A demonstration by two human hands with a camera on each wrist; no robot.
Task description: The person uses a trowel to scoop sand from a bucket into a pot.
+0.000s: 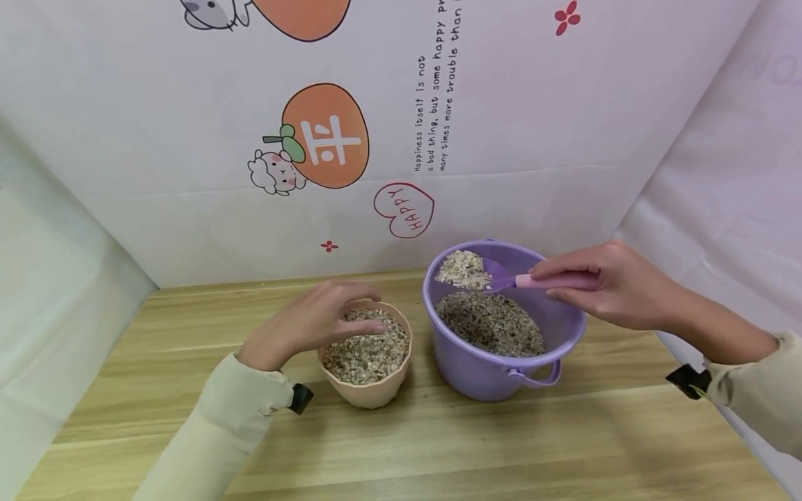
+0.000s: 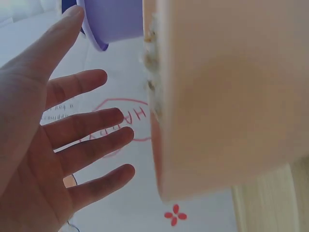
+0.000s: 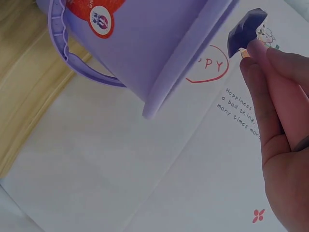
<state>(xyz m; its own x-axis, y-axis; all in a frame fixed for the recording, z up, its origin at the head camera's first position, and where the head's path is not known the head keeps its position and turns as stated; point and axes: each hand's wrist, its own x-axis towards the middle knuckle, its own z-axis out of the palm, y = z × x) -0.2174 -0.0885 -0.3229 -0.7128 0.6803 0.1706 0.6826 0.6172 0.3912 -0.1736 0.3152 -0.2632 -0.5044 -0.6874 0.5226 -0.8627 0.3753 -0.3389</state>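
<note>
My right hand (image 1: pixel 617 287) grips the pink handle (image 1: pixel 557 281) of a small shovel, seen again in the right wrist view as a pink handle (image 3: pixel 285 96) with a dark purple blade (image 3: pixel 247 31). The shovel's blade (image 1: pixel 499 273) carries a heap of pale gravel (image 1: pixel 464 270) above the purple bucket (image 1: pixel 466 372), which has more gravel (image 1: pixel 491 323) inside. Over the peach pot (image 1: pixel 370 398), filled with gravel (image 1: pixel 370 355), hovers my left hand (image 1: pixel 319 316). In the left wrist view that hand (image 2: pixel 53 125) has its fingers spread apart beside the pot (image 2: pixel 231 106), holding nothing.
Pot and bucket stand side by side on a wooden table (image 1: pixel 451 445). A white printed cloth (image 1: pixel 520 139) rises right behind them. The bucket's handle (image 1: pixel 539 379) hangs down at its front right. White cloth (image 1: pixel 733 209) also borders the right side.
</note>
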